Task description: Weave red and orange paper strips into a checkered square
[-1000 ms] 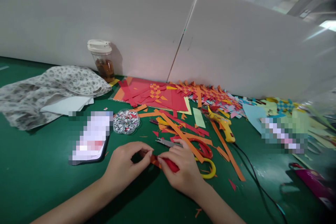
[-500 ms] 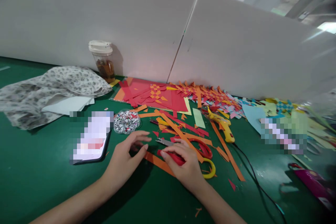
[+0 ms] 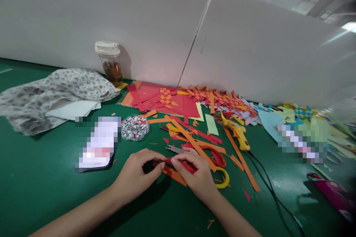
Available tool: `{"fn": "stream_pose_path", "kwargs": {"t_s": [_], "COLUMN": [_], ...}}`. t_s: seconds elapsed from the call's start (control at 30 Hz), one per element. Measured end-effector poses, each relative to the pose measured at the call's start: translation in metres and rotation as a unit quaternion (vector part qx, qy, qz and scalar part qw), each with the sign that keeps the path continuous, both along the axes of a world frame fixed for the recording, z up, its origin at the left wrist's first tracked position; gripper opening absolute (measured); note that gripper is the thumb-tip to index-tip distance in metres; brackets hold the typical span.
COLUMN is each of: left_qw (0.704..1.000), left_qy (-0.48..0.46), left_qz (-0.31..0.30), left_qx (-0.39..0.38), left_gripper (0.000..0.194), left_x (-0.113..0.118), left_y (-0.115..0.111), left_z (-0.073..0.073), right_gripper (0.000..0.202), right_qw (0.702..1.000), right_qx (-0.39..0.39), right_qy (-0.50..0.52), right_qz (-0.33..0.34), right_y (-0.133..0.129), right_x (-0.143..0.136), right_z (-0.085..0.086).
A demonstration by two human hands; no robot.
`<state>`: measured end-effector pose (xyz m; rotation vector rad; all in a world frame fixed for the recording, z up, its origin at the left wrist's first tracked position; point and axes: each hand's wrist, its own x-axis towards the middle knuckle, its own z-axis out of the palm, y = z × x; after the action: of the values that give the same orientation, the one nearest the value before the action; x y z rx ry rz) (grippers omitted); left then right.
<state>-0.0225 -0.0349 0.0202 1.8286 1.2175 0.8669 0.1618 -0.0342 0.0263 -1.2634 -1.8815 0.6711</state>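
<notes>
My right hand (image 3: 196, 168) is closed around a slim red object (image 3: 186, 166), whose tip points left. My left hand (image 3: 144, 166) meets that tip with thumb and forefinger pinched together; what lies between them is too small to make out. Below both hands an orange paper strip (image 3: 175, 176) lies on the green table (image 3: 133, 214), partly hidden by the fingers. Scissors with red and yellow handles (image 3: 221, 178) rest just behind and beside my right hand, blades pointing left.
A phone (image 3: 97, 144) and a clear case of small pieces (image 3: 135, 127) lie at left, near a lidded cup (image 3: 111, 64) and cloth (image 3: 66, 89). Paper strips (image 3: 191, 140) are scattered behind the hands. A yellow glue gun (image 3: 236, 131) with a black cord lies right.
My left hand has moved right to the tip of the red object, and its thumb and forefinger have closed. My right hand has barely moved.
</notes>
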Motion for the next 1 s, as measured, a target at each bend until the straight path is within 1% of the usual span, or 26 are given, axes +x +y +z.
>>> {"fn": "stream_pose_path", "kwargs": {"t_s": [0.17, 0.27, 0.43, 0.73, 1.0], "left_qw": [1.0, 1.0, 1.0, 1.0, 1.0], "left_qy": [-0.002, -0.002, -0.004, -0.011, -0.01], "left_qz": [-0.012, -0.011, -0.008, -0.012, -0.012], "left_qx": [-0.005, -0.004, -0.011, -0.009, -0.008], "left_gripper": [0.018, 0.018, 0.019, 0.021, 0.021], "left_x": [-0.0002, -0.0004, -0.0008, 0.0004, 0.001], "left_y": [-0.0013, -0.0018, -0.0025, -0.0027, -0.0042], "left_z": [-0.0017, -0.0046, -0.0069, -0.0004, 0.0004], "right_gripper": [0.015, 0.016, 0.017, 0.015, 0.015], "right_qw": [0.995, 0.992, 0.992, 0.992, 0.994], "right_qx": [-0.081, -0.104, -0.105, -0.094, -0.086], "right_qy": [0.051, 0.066, 0.067, 0.069, 0.057], "right_qz": [-0.02, -0.029, -0.028, -0.043, -0.043], "right_y": [0.0006, 0.0011, 0.0022, 0.0013, 0.0017], "right_x": [0.0012, 0.0019, 0.0018, 0.0, -0.0003], "right_z": [0.0002, -0.0013, -0.0017, 0.0001, -0.0006]}}
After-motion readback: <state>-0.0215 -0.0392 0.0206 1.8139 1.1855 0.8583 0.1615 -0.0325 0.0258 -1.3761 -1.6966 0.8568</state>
